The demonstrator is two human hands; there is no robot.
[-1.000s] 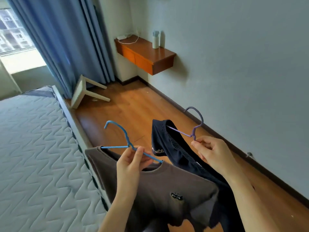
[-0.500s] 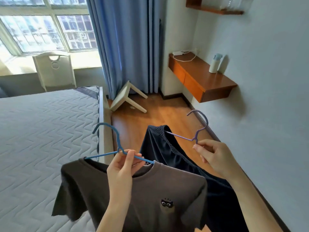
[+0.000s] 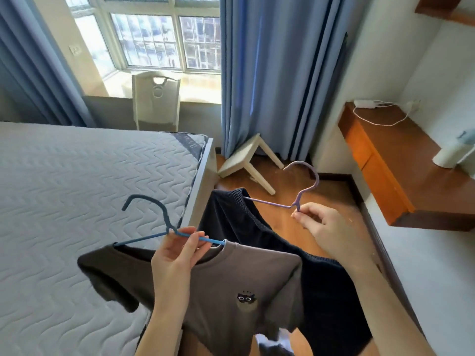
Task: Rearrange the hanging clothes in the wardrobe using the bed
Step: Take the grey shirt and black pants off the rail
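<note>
**Two hung garments held beside the bed**

The bed (image 3: 77, 188), a bare quilted mattress, fills the left. A brown T-shirt (image 3: 231, 278) hangs from a blue hanger (image 3: 166, 219) over the bed's near corner. The left hand (image 3: 177, 250) pinches that hanger just below its hook. A dark navy garment (image 3: 321, 291) hangs from a purple hanger (image 3: 317, 179) over the wooden floor (image 3: 277, 222). The right hand (image 3: 326, 227) grips that hanger at its neck. The hands are apart. A small cartoon-face patch (image 3: 246, 298) marks the T-shirt's chest.
</note>
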